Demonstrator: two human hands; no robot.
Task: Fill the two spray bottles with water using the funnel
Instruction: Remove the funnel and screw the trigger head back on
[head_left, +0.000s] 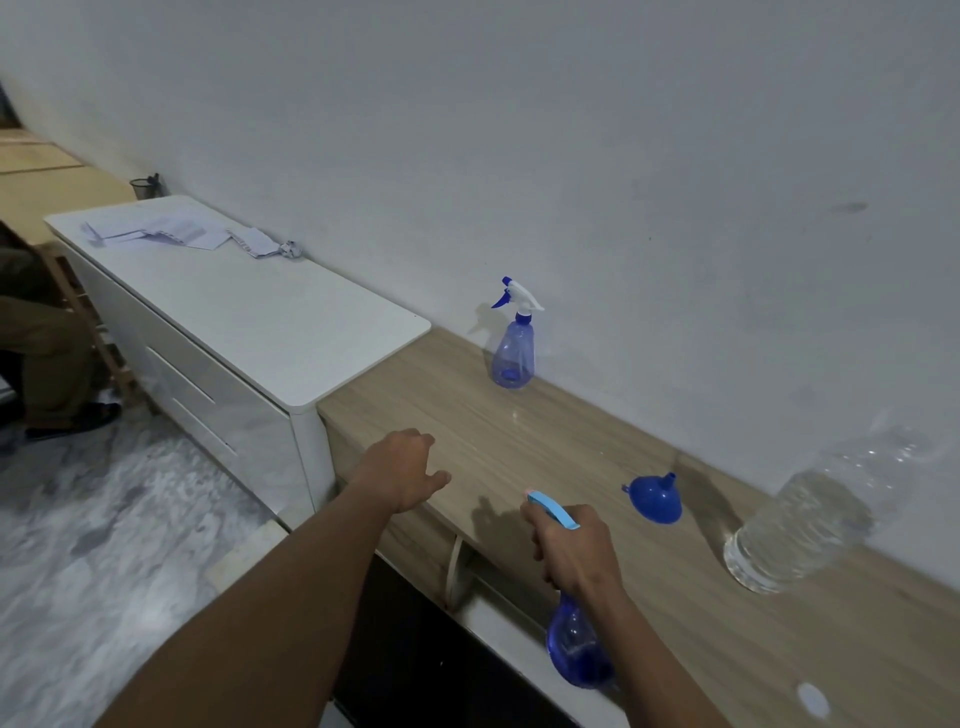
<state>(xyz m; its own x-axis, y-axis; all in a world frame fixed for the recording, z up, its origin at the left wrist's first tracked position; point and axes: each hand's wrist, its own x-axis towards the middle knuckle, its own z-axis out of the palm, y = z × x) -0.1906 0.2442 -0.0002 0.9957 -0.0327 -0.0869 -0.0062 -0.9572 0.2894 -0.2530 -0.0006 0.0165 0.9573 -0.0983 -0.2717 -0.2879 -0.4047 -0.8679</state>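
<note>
We found the nearer spray bottle (576, 654) in our right hand (574, 551). The curled fingers enclosed its neck. Its light-blue trigger head projected above the knuckles, and its translucent blue body hung below, at the near edge of the wooden counter (467, 415). The second spray bottle (513, 358), blue with a white head, stood upright at the far side against the wall. The blue funnel (655, 499) lay mouth-down just right of that hand, with a clear water bottle (810, 519) further right. Our left hand (402, 470) was relaxed over the counter's near left corner, fingers loosely bent, holding nothing.
</note>
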